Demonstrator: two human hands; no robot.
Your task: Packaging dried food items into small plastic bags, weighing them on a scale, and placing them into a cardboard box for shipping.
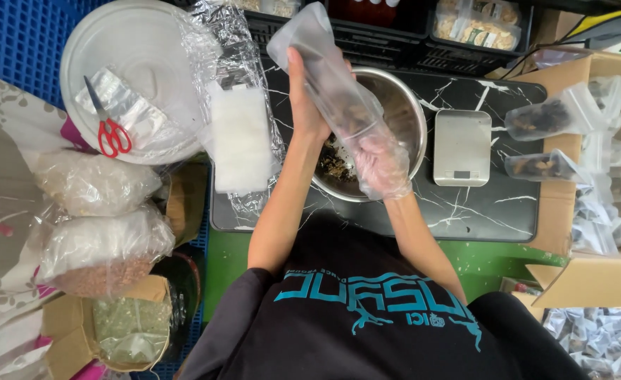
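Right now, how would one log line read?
left hand: holds clear bag | right hand: gloved, under bag | steel bowl: below | scale: beside

Clear pouch (331,77) held over bowl; filled pouches (542,119) right.

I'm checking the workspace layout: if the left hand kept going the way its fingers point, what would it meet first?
The left hand points away from the body, holding a clear bag. Beyond lies a black crate, probably first, though depth is unclear.

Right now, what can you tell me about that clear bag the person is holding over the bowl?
The clear plastic bag is a long, soft pouch held tilted above the metal bowl, its open end pointing up and away. Dark dried bits sit in its lower part. The left hand grips it from the side; the right hand, in a thin clear glove, supports its lower end.
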